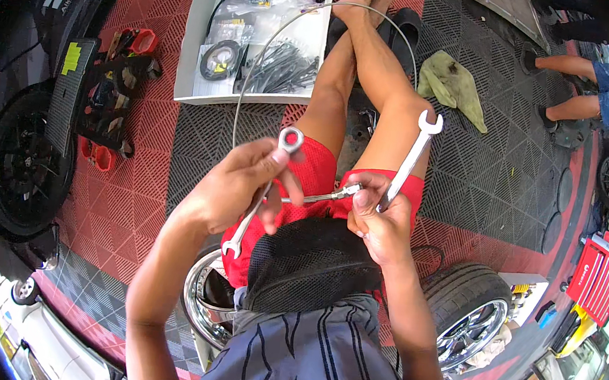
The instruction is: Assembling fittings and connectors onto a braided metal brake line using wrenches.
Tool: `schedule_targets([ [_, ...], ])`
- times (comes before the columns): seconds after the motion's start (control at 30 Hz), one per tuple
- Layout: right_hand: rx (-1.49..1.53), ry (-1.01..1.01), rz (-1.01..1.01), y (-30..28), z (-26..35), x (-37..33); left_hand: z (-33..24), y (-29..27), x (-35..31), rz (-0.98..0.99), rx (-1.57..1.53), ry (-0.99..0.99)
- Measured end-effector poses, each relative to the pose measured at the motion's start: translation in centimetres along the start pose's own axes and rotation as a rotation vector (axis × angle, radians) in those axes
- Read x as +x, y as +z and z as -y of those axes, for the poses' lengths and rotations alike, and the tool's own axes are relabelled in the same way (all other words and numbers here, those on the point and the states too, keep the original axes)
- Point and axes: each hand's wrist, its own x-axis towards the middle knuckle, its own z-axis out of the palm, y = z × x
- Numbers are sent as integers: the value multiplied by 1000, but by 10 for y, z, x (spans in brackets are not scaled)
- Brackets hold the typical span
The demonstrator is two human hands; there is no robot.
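Observation:
My left hand [236, 184] is closed on a combination wrench [249, 223]; its ring end points up past the thumb and its open jaw hangs below the palm. In my right hand [381, 229] a larger open-ended wrench [410, 163] stands tilted, jaw upward. That hand's fingers also pinch the metal end fitting [348, 191] of a thin braided line [311, 198]. The line passes behind my left fingers, and a long loop of it arches over the parts box and my legs. Neither wrench jaw sits on the fitting.
A white box [254, 103] of bagged parts and cable ties lies beyond my left knee. Beside a black car, a tool tray [110, 93] rests on the tiles. A rag [452, 87], a chrome-rimmed wheel [471, 313] and a red tool chest [597, 279] are rightward. Another person's legs [581, 91] show far right.

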Motion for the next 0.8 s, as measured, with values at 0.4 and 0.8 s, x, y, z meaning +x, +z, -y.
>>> schedule_targets([
  [0.4,266,-56,205,17,-26,8,-22,18,-7,249,280,-296],
  [0.8,216,-143,139,29,-34,12,-56,20,-9,251,639,-263],
])
